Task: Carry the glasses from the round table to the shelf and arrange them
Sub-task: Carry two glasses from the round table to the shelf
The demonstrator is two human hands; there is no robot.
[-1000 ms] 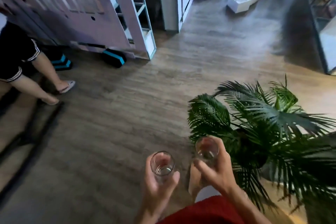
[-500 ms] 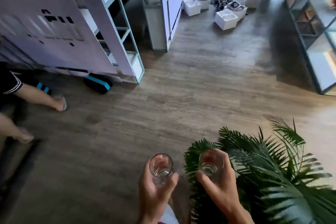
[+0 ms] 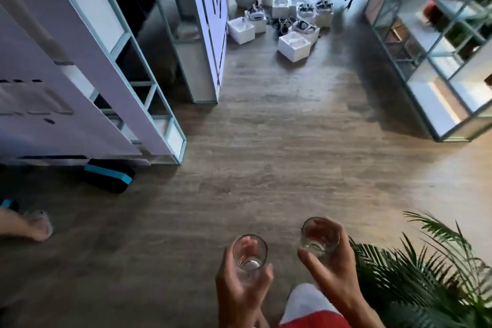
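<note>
My left hand [image 3: 241,285] grips a clear glass tumbler [image 3: 249,253], upright, at the bottom middle of the view. My right hand [image 3: 332,266] grips a second clear tumbler [image 3: 319,237] just to the right, also upright. Both glasses hang over the wooden floor in front of my body. A glass-and-metal shelf unit [image 3: 436,42] with open compartments stands ahead at the right. The round table is out of view.
White partition shelves [image 3: 111,66] line the left side. A potted palm [image 3: 426,274] crowds the lower right. Another person's foot [image 3: 34,224] is at the left edge beside a black-and-teal case [image 3: 109,174]. White boxes [image 3: 294,45] sit on the floor far ahead.
The view has swung up and forward; the palm has slid to the lower right, the shelf unit has come closer, and the other person has moved off left. Both hands keep their glasses.
</note>
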